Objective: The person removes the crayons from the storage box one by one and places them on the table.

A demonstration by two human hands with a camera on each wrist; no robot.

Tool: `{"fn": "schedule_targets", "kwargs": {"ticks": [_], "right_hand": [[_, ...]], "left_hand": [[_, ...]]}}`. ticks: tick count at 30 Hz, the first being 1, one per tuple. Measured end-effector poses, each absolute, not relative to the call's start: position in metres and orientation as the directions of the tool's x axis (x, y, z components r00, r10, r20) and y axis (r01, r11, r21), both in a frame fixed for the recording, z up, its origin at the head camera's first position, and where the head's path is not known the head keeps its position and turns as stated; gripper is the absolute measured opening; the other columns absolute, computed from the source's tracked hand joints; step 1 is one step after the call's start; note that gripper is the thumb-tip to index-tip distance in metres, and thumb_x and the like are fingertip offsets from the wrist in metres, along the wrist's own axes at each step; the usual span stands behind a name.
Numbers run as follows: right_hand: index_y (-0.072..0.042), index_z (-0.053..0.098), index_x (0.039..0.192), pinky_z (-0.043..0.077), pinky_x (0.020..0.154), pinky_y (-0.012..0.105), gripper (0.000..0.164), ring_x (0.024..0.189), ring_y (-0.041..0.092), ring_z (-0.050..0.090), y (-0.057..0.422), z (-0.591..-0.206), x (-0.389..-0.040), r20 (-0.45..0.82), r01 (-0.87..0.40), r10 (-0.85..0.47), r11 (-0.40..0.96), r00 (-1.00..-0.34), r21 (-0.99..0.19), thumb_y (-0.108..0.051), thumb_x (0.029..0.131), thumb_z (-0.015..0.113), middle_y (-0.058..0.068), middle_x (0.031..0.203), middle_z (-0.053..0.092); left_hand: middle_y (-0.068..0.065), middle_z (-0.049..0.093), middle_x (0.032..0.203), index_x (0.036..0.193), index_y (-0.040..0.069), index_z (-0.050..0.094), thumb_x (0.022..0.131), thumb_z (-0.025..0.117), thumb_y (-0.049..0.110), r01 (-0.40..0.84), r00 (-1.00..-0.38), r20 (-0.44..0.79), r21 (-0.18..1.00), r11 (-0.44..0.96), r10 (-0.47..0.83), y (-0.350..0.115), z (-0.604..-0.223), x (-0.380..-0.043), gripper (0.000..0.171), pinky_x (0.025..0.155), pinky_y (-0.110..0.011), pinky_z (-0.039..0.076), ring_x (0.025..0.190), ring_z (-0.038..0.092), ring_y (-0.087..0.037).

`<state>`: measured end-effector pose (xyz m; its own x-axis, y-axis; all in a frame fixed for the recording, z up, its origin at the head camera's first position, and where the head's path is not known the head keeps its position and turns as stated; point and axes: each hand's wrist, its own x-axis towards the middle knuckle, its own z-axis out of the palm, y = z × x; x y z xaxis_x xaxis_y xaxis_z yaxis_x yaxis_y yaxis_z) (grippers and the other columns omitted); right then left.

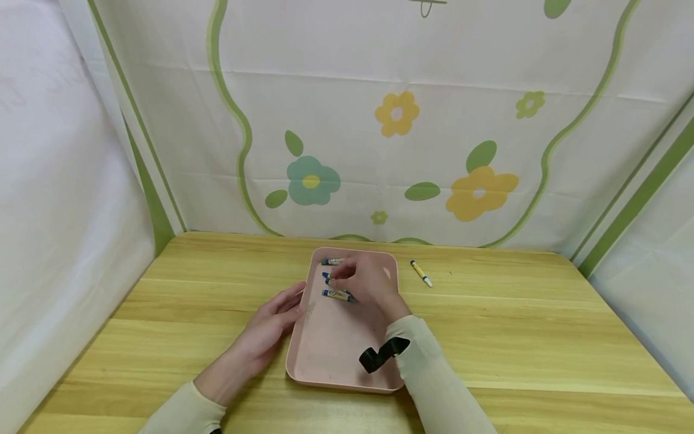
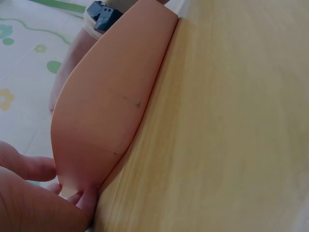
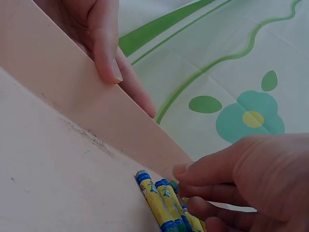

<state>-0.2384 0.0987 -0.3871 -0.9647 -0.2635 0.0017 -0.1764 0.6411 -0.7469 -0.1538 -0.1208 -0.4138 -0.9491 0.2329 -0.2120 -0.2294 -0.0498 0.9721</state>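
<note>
A pink tray (image 1: 336, 355) lies on the table. Along its left side is my left hand (image 1: 271, 325), thumb over the rim and fingers against the outer wall, as the left wrist view also shows at the wall (image 2: 106, 101). My right hand (image 1: 365, 280) reaches over the far half of the tray, pinching a crayon among others; its fingers hide most of that crayon. Near the fingertips lie several yellow-wrapped crayons with blue bands, among them a crayon (image 1: 338, 295) nearest me and a farther crayon (image 1: 332, 261). In the right wrist view one crayon (image 3: 157, 203) lies side by side with others.
To the right of the tray, a white-tipped crayon (image 1: 421, 273) lies on the wooden table (image 1: 515, 337). A white cloth (image 1: 347, 150) printed with flowers hangs behind the table's far edge. Dark smudges (image 3: 91, 137) mark the tray floor by its left wall.
</note>
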Motion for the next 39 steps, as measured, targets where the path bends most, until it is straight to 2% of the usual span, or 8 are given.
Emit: {"fn": "schedule_targets", "kwargs": {"ticks": [6, 14, 21, 30, 39], "right_hand": [[-0.018, 0.085, 0.095, 0.054, 0.072, 0.026, 0.007, 0.089, 0.014, 0.065, 0.0989, -0.3878, -0.2383, -0.017, -0.199, -0.31, 0.649, -0.951, -0.734, -0.017, 0.089, 0.087, -0.005, 0.098, 0.08], [-0.019, 0.085, 0.094, 0.053, 0.071, 0.024, 0.008, 0.087, 0.015, 0.063, 0.0977, -0.3893, -0.2382, -0.064, -0.196, -0.34, 0.674, -0.938, -0.712, -0.014, 0.088, 0.088, -0.004, 0.099, 0.079], [-0.017, 0.085, 0.093, 0.055, 0.07, 0.024, 0.012, 0.079, 0.013, 0.065, 0.098, -0.3895, -0.2366, -0.075, -0.211, -0.378, 0.658, -0.923, -0.722, -0.009, 0.085, 0.089, -0.004, 0.087, 0.079], [-0.015, 0.084, 0.089, 0.054, 0.069, 0.024, 0.011, 0.078, 0.012, 0.063, 0.0986, -0.3912, -0.2362, -0.059, -0.255, -0.417, 0.656, -0.907, -0.711, -0.006, 0.084, 0.089, -0.004, 0.081, 0.076], [-0.018, 0.086, 0.095, 0.053, 0.071, 0.025, 0.008, 0.083, 0.013, 0.061, 0.0973, -0.3883, -0.2363, -0.016, -0.289, -0.425, 0.644, -0.905, -0.708, -0.013, 0.089, 0.086, -0.006, 0.089, 0.077]], "left_hand": [[-0.017, 0.035, 0.172, 0.165, 0.012, 0.036, 0.109, 0.053, 0.01, -0.229, -0.949, -0.21, 0.972, -0.057, 0.235, -0.1207, -0.4141, -0.1543, 0.059, 0.128, -0.049, 0.031, 0.16, 0.033, -0.034], [-0.018, 0.035, 0.172, 0.166, 0.012, 0.036, 0.109, 0.052, 0.009, -0.23, -0.949, -0.212, 0.972, -0.053, 0.231, -0.1209, -0.4138, -0.1539, 0.059, 0.128, -0.05, 0.032, 0.159, 0.034, -0.034], [-0.017, 0.036, 0.172, 0.166, 0.012, 0.035, 0.109, 0.052, 0.009, -0.229, -0.949, -0.212, 0.972, -0.05, 0.233, -0.1215, -0.413, -0.1535, 0.06, 0.128, -0.049, 0.033, 0.159, 0.036, -0.033], [-0.017, 0.036, 0.172, 0.166, 0.012, 0.036, 0.109, 0.053, 0.01, -0.231, -0.949, -0.214, 0.972, -0.047, 0.231, -0.1213, -0.4134, -0.1537, 0.059, 0.127, -0.048, 0.034, 0.159, 0.035, -0.033], [-0.016, 0.036, 0.172, 0.166, 0.014, 0.036, 0.109, 0.053, 0.012, -0.232, -0.948, -0.216, 0.972, -0.042, 0.234, -0.1219, -0.4143, -0.1543, 0.059, 0.127, -0.047, 0.034, 0.159, 0.036, -0.033]]}}
